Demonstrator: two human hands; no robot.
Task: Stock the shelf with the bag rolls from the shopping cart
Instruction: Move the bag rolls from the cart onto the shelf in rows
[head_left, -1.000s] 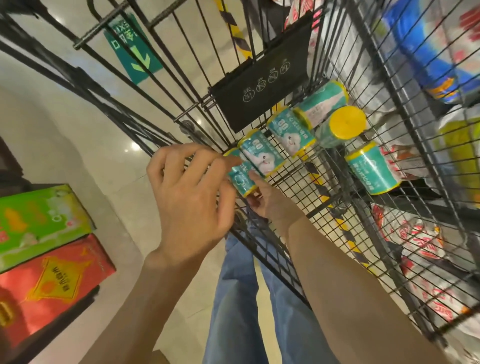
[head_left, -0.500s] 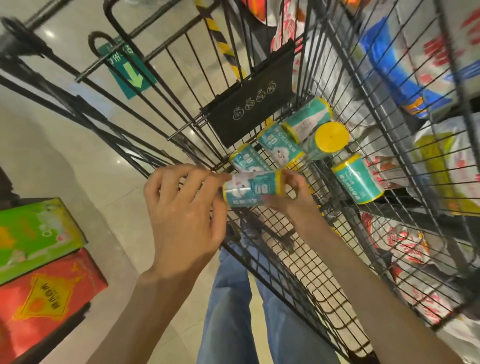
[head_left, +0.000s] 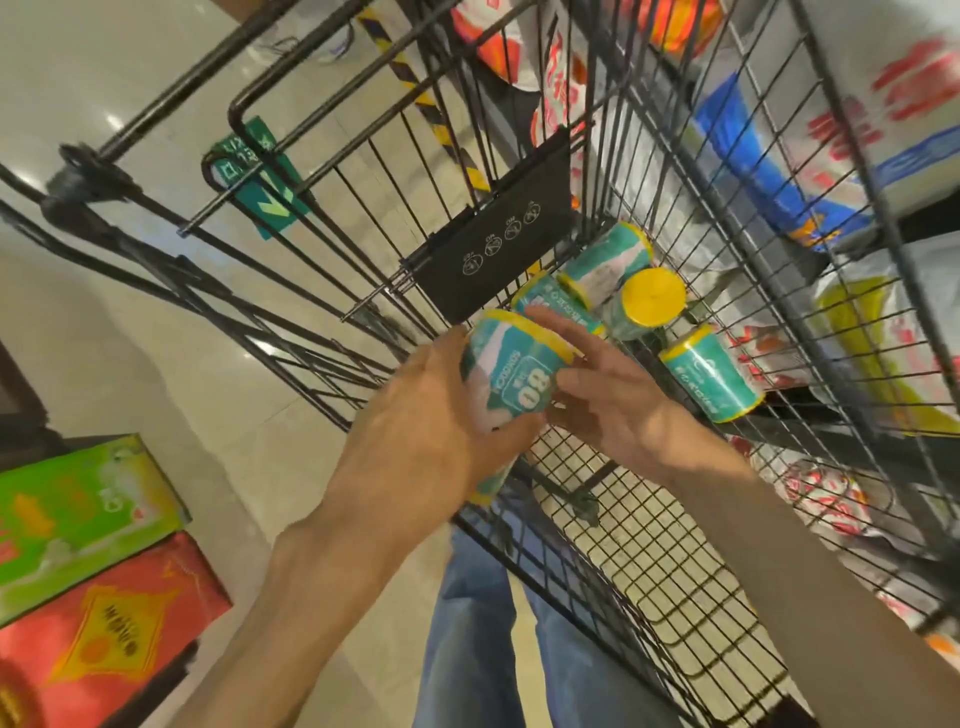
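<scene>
Left hand wraps two rolls, the top roll stacked on one below so I can carry several per trip. Right hand lies loose, fingers straight against the top roll, steadying it, gripping nothing. Both sit above the cart, beside the shelf. Four rolls wait in its far corner, gathered against the wire.

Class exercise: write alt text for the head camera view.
The left hand grips a teal bag roll above a wire shopping cart, with the right hand open beside it. Four more rolls lie in the cart.
</scene>
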